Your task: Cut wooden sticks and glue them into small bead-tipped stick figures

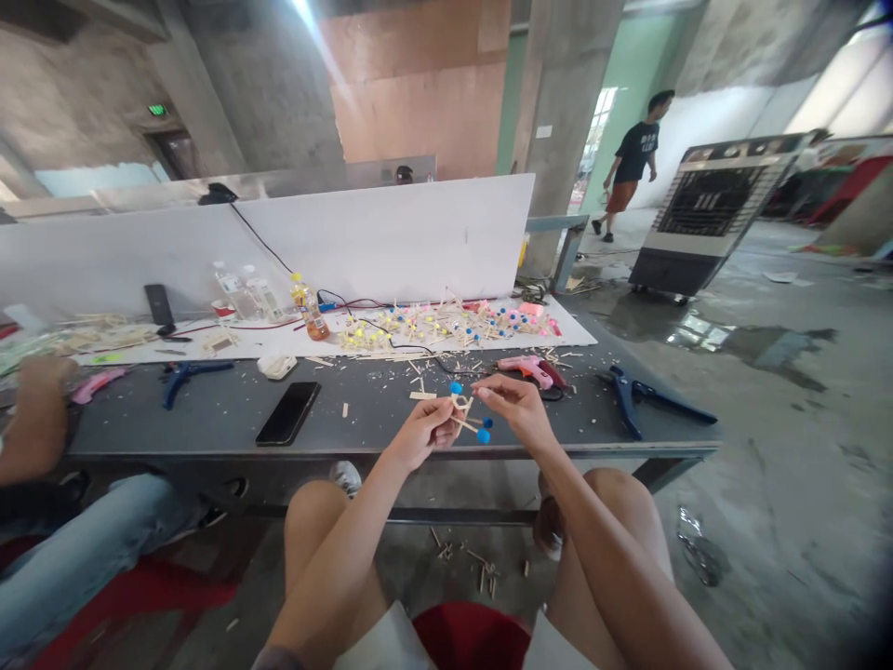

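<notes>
My left hand point(425, 433) pinches a small wooden-stick model point(484, 435) with blue round ends, just above the table's front edge. One blue end points up and the others point to the lower right. Close on its right side is my right hand point(516, 408), thumb and fingertips pressed together. Whatever lies between those fingertips is too small to make out. Behind the right hand lies a pink glue gun point(525, 366). Many similar stick pieces with yellow, blue and pink ends point(433, 324) are heaped on a white board.
A black phone point(288, 413) and a white case point(277, 367) lie left of my hands. Blue cutters point(652, 402) rest at the right, another blue tool point(188, 374) at the left. An orange drink bottle point(310, 309) stands behind. A co-worker's arm point(34, 419) reaches in at far left.
</notes>
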`<state>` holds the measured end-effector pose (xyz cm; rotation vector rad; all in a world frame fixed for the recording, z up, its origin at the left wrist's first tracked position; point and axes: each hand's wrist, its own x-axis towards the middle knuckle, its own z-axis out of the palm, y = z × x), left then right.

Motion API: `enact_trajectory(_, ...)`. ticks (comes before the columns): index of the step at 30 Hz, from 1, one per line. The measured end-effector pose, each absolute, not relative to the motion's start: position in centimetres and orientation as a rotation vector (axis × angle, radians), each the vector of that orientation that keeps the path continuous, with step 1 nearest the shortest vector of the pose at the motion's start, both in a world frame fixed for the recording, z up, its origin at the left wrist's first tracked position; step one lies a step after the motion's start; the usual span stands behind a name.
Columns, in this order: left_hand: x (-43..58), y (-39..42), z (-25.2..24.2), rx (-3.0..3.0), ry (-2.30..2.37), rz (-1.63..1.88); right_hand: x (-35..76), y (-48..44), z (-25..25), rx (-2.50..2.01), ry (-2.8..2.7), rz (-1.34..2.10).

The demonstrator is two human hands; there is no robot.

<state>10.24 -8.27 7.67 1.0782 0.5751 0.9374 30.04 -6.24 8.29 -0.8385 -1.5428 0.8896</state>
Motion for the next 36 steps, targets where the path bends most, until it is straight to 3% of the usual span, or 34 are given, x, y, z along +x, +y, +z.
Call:
enact_trajectory(10, 11.4, -9.0, 7.6, 1.184, 0.732, 0.932, 31.0, -6.5, 8.4, -0.897, -1.766, 0.729)
enact_trajectory(17, 6.9, -5.8, 6.5, 1.486, 1.567, 1.404, 34.6, -6.5, 7.2, -1.149, -1.65, 0.432)
enact_trajectory(20, 4.9, -4.0, 5.5, 1.76, 1.988, 1.197, 36.1, -7.1, 6.6, -1.233, -1.632, 0.339)
enact_trajectory(24, 5.6, -2.3, 3.8, 1.919, 2.034, 0.968, 36.9, -8.1, 6.6, -1.285, -1.642, 0.275)
enact_trajectory(36, 6.8, -0.8, 1.3, 1.973, 1.956, 1.116, 35.4, -8.1, 4.9, -1.31, -1.701, 0.287)
